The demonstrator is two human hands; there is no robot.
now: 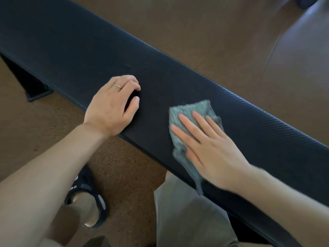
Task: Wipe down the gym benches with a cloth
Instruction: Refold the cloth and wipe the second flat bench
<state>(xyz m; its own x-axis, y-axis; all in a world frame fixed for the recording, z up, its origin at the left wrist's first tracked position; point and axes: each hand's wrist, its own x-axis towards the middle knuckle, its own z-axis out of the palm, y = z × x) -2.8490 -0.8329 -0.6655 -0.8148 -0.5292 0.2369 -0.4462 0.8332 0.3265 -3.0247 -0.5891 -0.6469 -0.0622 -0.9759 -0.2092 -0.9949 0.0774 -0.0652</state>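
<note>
A long black padded gym bench (89, 50) runs diagonally from the upper left to the lower right. A grey-green cloth (193, 109) lies on its top near the middle. My right hand (208, 145) lies flat on the cloth with straight fingers, pressing it against the pad; part of the cloth trails over the near edge below the palm. My left hand (114, 104) rests on the pad to the left of the cloth, fingers curled under and thumb out, holding nothing. A few pale specks (128, 65) sit on the pad beyond the left hand.
Brown speckled floor (213, 32) lies on both sides of the bench. A dark bench leg (35, 86) stands at the left under the pad. My foot in a dark sandal (87, 196) and my knee in grey trousers (187, 211) are close to the near edge.
</note>
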